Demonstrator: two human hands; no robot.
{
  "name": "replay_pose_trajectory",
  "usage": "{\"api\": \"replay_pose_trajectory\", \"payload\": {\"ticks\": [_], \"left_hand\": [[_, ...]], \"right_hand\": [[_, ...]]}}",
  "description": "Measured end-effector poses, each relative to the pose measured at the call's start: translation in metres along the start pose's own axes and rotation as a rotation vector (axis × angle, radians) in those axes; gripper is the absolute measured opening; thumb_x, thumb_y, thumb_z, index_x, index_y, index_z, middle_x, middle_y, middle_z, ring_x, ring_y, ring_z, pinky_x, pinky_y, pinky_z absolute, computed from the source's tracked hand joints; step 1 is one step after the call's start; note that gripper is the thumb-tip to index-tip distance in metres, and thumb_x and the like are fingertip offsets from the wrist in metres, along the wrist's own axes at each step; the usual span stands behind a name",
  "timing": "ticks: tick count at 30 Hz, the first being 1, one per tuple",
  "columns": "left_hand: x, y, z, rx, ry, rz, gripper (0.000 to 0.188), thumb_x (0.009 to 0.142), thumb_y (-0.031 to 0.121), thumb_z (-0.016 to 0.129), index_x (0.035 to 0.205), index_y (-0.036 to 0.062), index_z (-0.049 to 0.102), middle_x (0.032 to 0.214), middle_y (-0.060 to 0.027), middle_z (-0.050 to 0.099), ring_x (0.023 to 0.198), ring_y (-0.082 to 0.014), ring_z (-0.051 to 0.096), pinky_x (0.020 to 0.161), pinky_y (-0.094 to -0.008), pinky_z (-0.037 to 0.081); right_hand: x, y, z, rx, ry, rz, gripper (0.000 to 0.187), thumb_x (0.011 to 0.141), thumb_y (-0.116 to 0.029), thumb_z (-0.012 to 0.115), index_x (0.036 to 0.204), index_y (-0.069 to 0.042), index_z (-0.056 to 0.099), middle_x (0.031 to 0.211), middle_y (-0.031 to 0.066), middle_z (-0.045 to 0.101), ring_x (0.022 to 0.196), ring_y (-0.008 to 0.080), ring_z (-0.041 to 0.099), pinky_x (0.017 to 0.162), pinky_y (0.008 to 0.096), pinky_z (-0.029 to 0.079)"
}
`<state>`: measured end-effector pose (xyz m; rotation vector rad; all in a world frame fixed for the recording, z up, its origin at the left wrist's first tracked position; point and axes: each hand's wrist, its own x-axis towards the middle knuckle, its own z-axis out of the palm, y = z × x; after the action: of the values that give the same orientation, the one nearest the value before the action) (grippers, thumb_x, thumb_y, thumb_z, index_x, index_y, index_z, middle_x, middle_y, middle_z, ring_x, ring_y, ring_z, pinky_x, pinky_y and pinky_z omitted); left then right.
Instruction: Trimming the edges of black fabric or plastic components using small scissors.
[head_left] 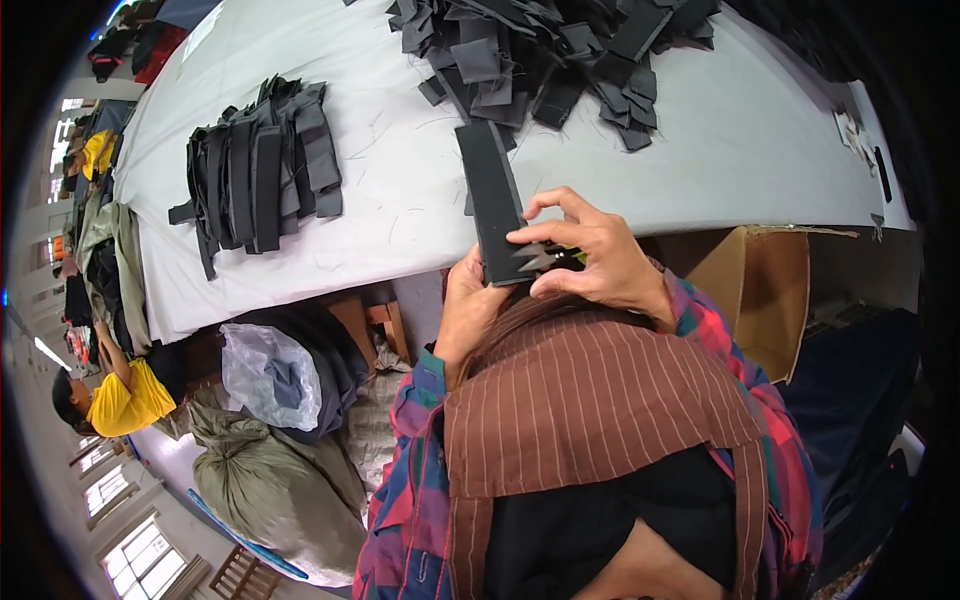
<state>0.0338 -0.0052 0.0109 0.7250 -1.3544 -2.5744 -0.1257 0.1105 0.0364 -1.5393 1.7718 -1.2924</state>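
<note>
My left hand (466, 306) grips the near end of a black fabric strip (487, 185), which points away from me at the front edge of the white-covered table (390, 190). My right hand (610, 255) is closed around small thread snips (540, 258). Their metal blades lie over the strip's near end, and its fingers are bent above the cloth. Whether the blades touch the fabric I cannot tell. Beyond the strip lies a loose heap of dark fabric pieces (480, 62). To the left, several similar strips form a neater stack (240, 185).
Below the table edge on the right stands an open cardboard box (768, 290). On the left are a clear plastic bag (262, 368) and a tied olive sack (270, 480). A person in a yellow top (130, 402) works farther left. Loose threads dot the tabletop.
</note>
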Motion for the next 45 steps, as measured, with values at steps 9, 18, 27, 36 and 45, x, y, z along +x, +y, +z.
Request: {"api": "replay_pose_trajectory", "payload": {"ticks": [9, 18, 27, 36, 45], "left_hand": [[0.003, -0.003, -0.002, 0.088, 0.135, 0.127, 0.021, 0.091, 0.002, 0.057, 0.111, 0.0004, 0.052, 0.095, -0.0095, 0.063, 0.08, -0.0148, 0.061, 0.071, -0.0255, 0.05], [0.003, -0.006, 0.002, 0.079, 0.092, 0.171, 0.023, 0.091, 0.005, 0.058, 0.112, 0.0006, 0.051, 0.097, -0.0046, 0.06, 0.08, -0.0108, 0.06, 0.069, -0.0239, 0.05], [-0.005, 0.009, 0.007, -0.005, -0.032, 0.039, 0.036, 0.093, 0.007, 0.05, 0.128, 0.0018, 0.04, 0.106, -0.0112, 0.06, 0.086, -0.018, 0.062, 0.072, -0.0285, 0.051], [-0.011, 0.018, -0.007, 0.796, -0.032, 0.357, 0.03, 0.091, 0.011, 0.058, 0.117, -0.002, 0.054, 0.122, -0.0139, 0.049, 0.112, -0.0213, 0.048, 0.095, -0.0307, 0.039], [-0.01, 0.029, -0.003, 0.565, -0.119, 0.374, 0.023, 0.091, 0.006, 0.055, 0.111, -0.0048, 0.057, 0.118, -0.0097, 0.051, 0.108, -0.0189, 0.05, 0.093, -0.0274, 0.038]], "right_hand": [[0.004, -0.016, 0.009, 0.035, 0.053, 0.06, 0.018, 0.078, -0.006, 0.068, 0.096, -0.005, 0.067, 0.076, 0.0071, 0.064, 0.069, 0.0206, 0.063, 0.063, 0.0292, 0.047], [0.005, -0.01, 0.005, 0.004, 0.067, 0.049, 0.026, 0.072, -0.003, 0.07, 0.098, -0.005, 0.066, 0.087, 0.0077, 0.065, 0.074, 0.0251, 0.064, 0.068, 0.0303, 0.049], [0.007, 0.003, 0.013, -0.073, 0.088, -0.055, 0.04, 0.064, 0.013, 0.057, 0.098, -0.005, 0.066, 0.11, 0.0067, 0.064, 0.084, 0.0225, 0.068, 0.068, 0.0293, 0.055], [0.02, 0.006, 0.007, 0.333, 0.282, 0.263, 0.008, 0.087, -0.004, 0.061, 0.083, 0.001, 0.057, 0.068, -0.0038, 0.05, 0.064, 0.0045, 0.041, 0.056, 0.022, 0.035], [0.031, 0.012, 0.007, 0.925, 0.187, 0.594, 0.009, 0.091, -0.014, 0.062, 0.088, -0.009, 0.055, 0.063, -0.0102, 0.041, 0.047, -0.0011, 0.029, 0.04, 0.0187, 0.019]]}}
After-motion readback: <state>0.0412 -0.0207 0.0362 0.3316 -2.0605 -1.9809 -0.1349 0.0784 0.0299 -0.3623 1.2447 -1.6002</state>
